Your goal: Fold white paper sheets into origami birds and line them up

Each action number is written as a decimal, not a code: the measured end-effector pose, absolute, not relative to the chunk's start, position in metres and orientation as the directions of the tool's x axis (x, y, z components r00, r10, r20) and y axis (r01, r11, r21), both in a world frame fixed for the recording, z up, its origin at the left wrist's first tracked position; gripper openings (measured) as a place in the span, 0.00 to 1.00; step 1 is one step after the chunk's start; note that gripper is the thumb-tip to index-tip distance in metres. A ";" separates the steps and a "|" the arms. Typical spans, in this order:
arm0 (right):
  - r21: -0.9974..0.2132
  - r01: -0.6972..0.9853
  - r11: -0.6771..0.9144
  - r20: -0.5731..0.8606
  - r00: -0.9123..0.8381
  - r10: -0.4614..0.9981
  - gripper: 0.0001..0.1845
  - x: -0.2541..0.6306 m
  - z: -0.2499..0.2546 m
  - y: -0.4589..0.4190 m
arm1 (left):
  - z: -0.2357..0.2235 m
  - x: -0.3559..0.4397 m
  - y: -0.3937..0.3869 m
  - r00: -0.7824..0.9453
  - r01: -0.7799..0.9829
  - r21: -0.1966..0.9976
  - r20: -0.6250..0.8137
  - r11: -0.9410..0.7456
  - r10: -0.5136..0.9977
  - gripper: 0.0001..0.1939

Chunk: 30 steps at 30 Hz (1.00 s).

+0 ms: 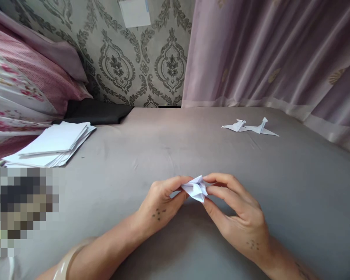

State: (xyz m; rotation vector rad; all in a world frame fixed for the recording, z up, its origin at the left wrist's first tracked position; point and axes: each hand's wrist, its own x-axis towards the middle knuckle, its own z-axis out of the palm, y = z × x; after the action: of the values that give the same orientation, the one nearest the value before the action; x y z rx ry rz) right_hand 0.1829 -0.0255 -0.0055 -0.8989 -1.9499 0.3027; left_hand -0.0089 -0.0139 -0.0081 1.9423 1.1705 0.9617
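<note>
Folded paper is sitting above the grey cloth. Our left hand is pinching one end, probably to keep it still, while our right hand is holding the flaps.

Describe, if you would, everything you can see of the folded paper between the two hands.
The folded paper is small, white and crisp-looking, with several pointed flaps and sharp creases. It narrows to a point on the left and spreads into separate layers on the right, with a small flap at its middle. It is held over the grey surface. The fingers of the left hand pinch its narrow end; those of the right hand touch its spread side.
</note>
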 end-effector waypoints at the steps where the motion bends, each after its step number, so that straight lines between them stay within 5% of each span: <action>1: -0.529 0.473 0.705 0.657 -0.298 0.693 0.13 0.184 -0.004 -0.026 | -0.010 -0.010 -0.013 0.325 0.456 0.804 0.249 -0.381 0.912 0.13; 8: -0.383 0.555 0.738 0.715 -0.327 0.618 0.19 0.193 0.006 -0.025 | -0.020 -0.015 -0.010 0.405 0.633 0.493 0.447 -0.597 0.798 0.17; 16: -0.118 0.644 0.756 0.557 -0.587 0.588 0.20 0.186 0.003 -0.026 | -0.016 -0.011 -0.017 0.535 0.712 0.184 0.484 -0.678 0.693 0.16; 22: -0.042 0.668 0.743 0.593 -0.582 0.557 0.15 0.181 0.000 -0.024 | -0.015 -0.012 -0.019 0.559 0.715 0.137 0.477 -0.686 0.678 0.17; 30: -0.044 0.722 0.690 0.596 -0.536 0.599 0.10 0.182 0.000 -0.026 | -0.014 -0.013 -0.018 0.540 0.732 0.225 0.385 -0.643 0.748 0.14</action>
State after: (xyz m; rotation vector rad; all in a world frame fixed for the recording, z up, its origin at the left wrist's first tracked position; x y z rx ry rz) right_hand 0.1824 -0.0262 -0.0001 -1.0092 -2.3130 -0.2775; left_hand -0.0126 -0.0183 -0.0145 2.7241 1.3099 0.7095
